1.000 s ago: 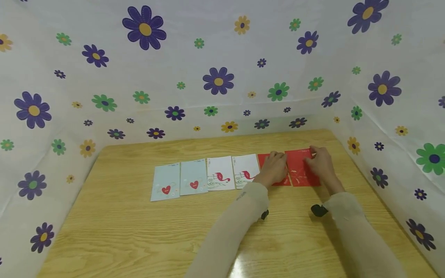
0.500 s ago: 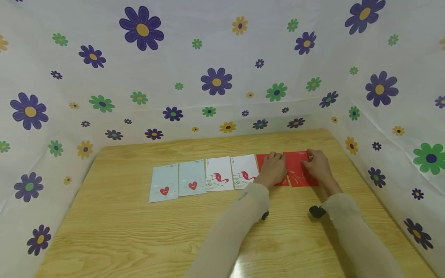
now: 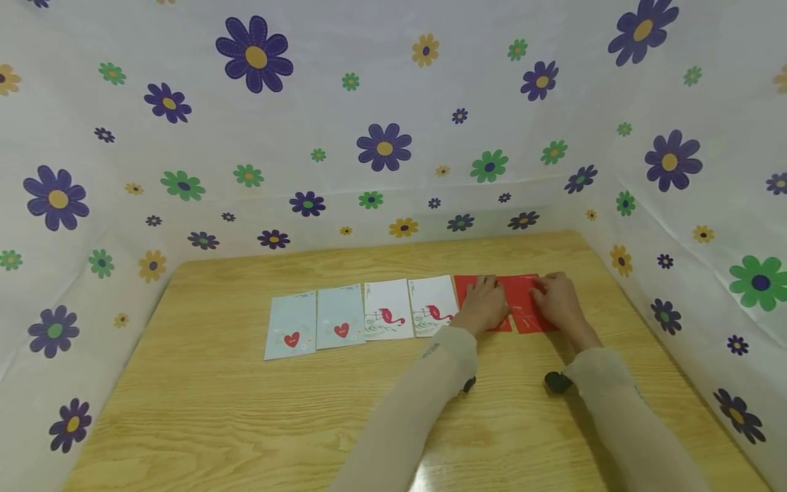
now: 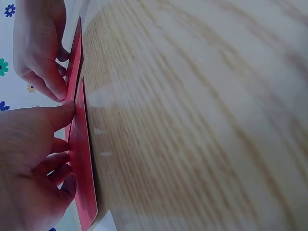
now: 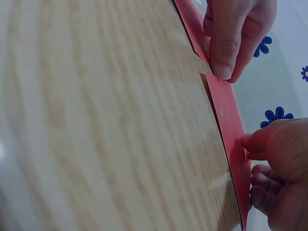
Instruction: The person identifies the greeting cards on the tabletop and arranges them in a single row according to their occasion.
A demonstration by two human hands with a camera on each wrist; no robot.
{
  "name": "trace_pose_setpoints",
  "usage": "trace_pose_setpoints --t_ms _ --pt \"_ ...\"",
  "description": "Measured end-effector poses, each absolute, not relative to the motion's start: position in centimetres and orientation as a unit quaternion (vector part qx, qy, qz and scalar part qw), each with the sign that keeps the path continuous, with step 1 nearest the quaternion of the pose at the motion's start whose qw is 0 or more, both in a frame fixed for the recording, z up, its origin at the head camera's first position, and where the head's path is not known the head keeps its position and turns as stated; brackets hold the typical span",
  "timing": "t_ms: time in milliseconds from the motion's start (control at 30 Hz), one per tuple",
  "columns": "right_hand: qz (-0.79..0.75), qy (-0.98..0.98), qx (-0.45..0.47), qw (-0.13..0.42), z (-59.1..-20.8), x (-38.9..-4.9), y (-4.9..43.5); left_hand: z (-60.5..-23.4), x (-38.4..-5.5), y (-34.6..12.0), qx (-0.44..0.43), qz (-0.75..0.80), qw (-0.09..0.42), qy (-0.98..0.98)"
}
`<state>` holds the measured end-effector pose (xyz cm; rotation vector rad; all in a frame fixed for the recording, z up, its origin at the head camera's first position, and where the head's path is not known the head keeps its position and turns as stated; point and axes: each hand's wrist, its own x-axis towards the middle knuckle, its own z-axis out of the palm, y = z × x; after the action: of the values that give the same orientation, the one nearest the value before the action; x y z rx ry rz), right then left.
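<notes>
**Both hands on the two red cards at the right end of the row**

Six cards lie flat in a row across the far half of the wooden desk. From the left: two pale blue heart cards, two white flamingo cards, then the left red card and the right red card, side by side and just touching along their long edges.

The left hand lies on the left red card, covering most of it; the wrist view shows its fingers curled down onto the card face and the thumb pressing near the seam between the two red cards. It is pressing on the card rather than closed around it.

The right hand rests on the right red card, toward its right side. In the right wrist view its thumb and bent fingers bear on the card's surface; whether an edge is pinched cannot be told.

Both sleeves are pale beige. A flower-printed white cloth walls the desk on the left, far and right sides.
</notes>
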<state>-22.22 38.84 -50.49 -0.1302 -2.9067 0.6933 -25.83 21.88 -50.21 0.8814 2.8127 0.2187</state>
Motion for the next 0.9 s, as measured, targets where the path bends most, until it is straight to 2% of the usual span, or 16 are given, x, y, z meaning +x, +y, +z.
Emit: trace_pose_setpoints --t_ms 700,800,900 --pt "0.203 -0.972 -0.037 0.11 -50.7 -22.3 38.2 -50.2 -25.6 21.6 0.29 0.091 0.08 0.949" --pt "0.223 -0.965 -0.041 0.133 -50.5 -21.9 38.5 -50.0 -25.5 21.3 0.3 0.102 0.063 0.946" --pt "0.245 -0.952 -0.024 0.18 -49.9 -21.5 39.0 -49.3 -25.7 20.5 0.317 0.124 0.03 0.94"
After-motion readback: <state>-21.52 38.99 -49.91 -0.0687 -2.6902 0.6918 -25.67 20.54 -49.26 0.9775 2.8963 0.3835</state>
